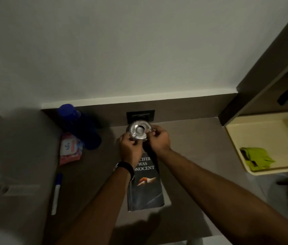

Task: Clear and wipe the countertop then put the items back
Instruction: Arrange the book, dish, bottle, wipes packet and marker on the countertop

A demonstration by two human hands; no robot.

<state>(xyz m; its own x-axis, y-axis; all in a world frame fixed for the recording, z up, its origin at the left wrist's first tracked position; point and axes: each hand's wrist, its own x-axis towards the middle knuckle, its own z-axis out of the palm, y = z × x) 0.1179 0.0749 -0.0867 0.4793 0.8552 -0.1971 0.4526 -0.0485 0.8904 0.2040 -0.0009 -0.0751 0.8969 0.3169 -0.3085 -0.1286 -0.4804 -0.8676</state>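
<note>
A round glass ashtray (pixel 139 130) is held just above the brown countertop (pixel 189 138), near the back wall. My left hand (pixel 129 147) grips its near left rim and my right hand (pixel 158 139) grips its right rim. Below the hands a dark book (pixel 146 188) lies flat on the counter. A blue bottle (pixel 79 126) stands at the back left, with a pink wipes packet (pixel 70 150) beside it. A white and blue marker (pixel 56 192) lies near the left edge. A green cloth (pixel 256 158) lies in a cream tray (pixel 263 128) at the right.
A black wall socket (pixel 140 115) sits behind the ashtray. A dark cabinet (pixel 267 68) rises at the right, above the tray. The counter's front edge runs along the bottom of the view.
</note>
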